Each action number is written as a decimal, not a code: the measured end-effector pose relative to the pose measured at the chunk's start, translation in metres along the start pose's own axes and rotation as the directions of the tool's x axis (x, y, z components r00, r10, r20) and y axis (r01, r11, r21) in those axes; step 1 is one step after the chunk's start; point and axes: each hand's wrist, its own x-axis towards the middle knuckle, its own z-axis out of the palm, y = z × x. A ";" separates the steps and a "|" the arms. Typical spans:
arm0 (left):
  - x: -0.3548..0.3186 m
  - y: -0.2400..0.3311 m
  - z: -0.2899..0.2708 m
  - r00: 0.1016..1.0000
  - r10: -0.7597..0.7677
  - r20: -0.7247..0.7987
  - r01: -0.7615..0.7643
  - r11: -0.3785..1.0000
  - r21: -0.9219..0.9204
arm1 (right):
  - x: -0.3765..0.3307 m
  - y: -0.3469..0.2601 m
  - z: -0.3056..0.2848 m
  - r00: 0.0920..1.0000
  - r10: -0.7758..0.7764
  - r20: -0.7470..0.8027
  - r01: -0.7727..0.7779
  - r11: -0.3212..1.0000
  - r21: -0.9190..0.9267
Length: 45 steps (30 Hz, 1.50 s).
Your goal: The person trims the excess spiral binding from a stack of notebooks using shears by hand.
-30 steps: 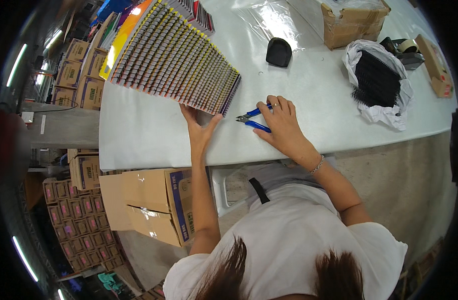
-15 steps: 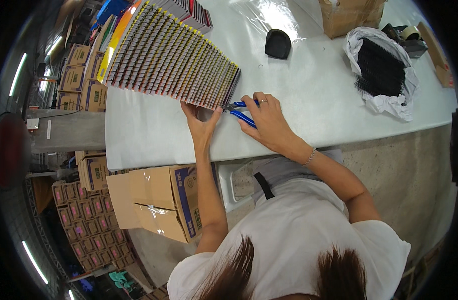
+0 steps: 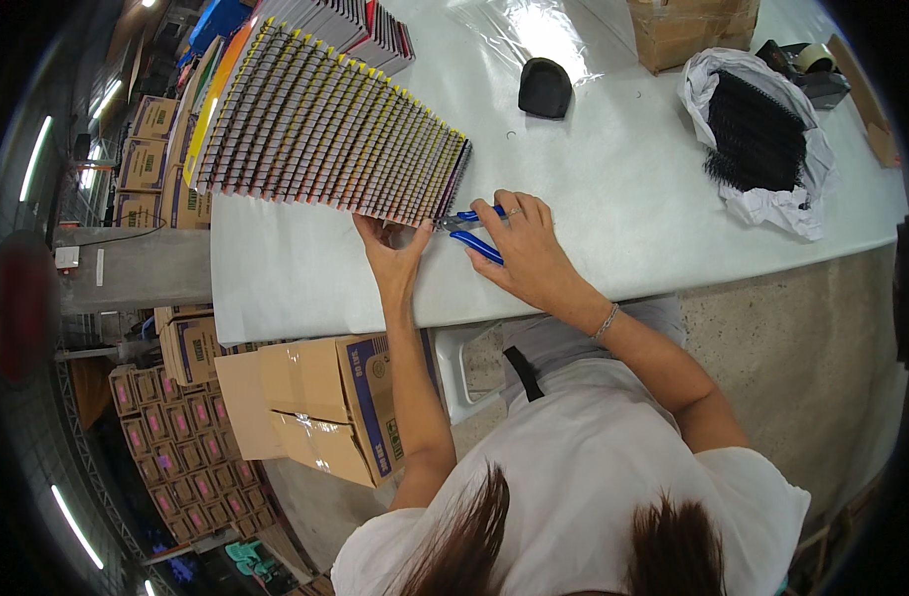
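Note:
A long row of spiral notebooks (image 3: 325, 124) lies on the table, black coil spines up, with yellow and orange edges. My left hand (image 3: 390, 260) grips its near end, thumb at the right corner and the other fingers partly hidden against the notebooks. In my right hand (image 3: 536, 260) is a pair of wire cutters (image 3: 476, 246) with blue handles spread apart. Their jaws meet the coil end at the row's near right corner, beside my left thumb; whether they close on the wire is too small to tell.
The white-covered table (image 3: 613, 189) also carries a black scoop-shaped piece (image 3: 545, 87), a bundle of black coils (image 3: 757, 134) in white wrapping, a tape dispenser (image 3: 820, 74) and a cardboard box (image 3: 693, 35). More notebooks (image 3: 335, 28) stand behind. An open carton (image 3: 310, 407) sits below the table's left front.
The view has shifted slightly. The wire cutters and both hands stay at the notebooks' near right corner, with the jaws still at the coil end.

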 end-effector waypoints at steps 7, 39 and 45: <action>0.000 0.005 -0.001 0.998 -0.056 0.022 0.057 0.998 -0.022 | 0.000 -0.001 -0.001 0.999 0.042 0.016 -0.043 0.998 0.041; -0.008 0.000 -0.011 0.993 -0.077 0.093 0.083 0.994 -0.065 | 0.004 -0.004 0.007 0.992 0.027 0.124 -0.022 0.999 -0.040; -0.008 -0.002 -0.011 0.994 -0.070 0.084 0.078 0.993 -0.086 | 0.012 -0.015 0.002 0.984 0.050 0.172 -0.047 0.999 -0.024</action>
